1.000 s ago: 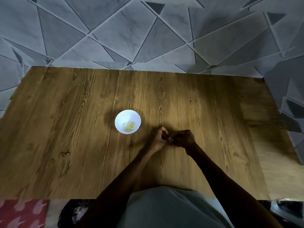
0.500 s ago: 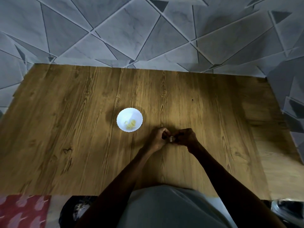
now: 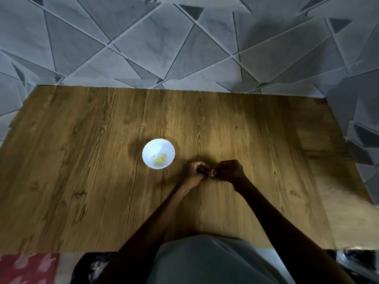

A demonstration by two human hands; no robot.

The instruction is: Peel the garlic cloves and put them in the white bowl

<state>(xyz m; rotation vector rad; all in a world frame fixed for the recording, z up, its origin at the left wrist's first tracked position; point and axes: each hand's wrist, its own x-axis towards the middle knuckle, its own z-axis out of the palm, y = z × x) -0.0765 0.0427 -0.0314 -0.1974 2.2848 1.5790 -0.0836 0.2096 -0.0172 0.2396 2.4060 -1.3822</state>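
bench (image 3: 82, 160): mid-brown wood grain, darker knots. bowl (image 3: 150, 149): white; cloves (image 3: 160, 160) in it pale yellow. tiles (image 3: 143, 42) past the bench's far edge: grey marbled, pale lines cutting triangles, some dark grey. cloth (image 3: 26, 267) off the near-left corner: red, pale pink motifs. garment (image 3: 205, 261): plain grey.

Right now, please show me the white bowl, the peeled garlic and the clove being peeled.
white bowl (image 3: 155, 147): head view, bare inner wall.
peeled garlic (image 3: 160, 159): head view, middle of the pile.
clove (image 3: 213, 172): head view, its visible pale end.
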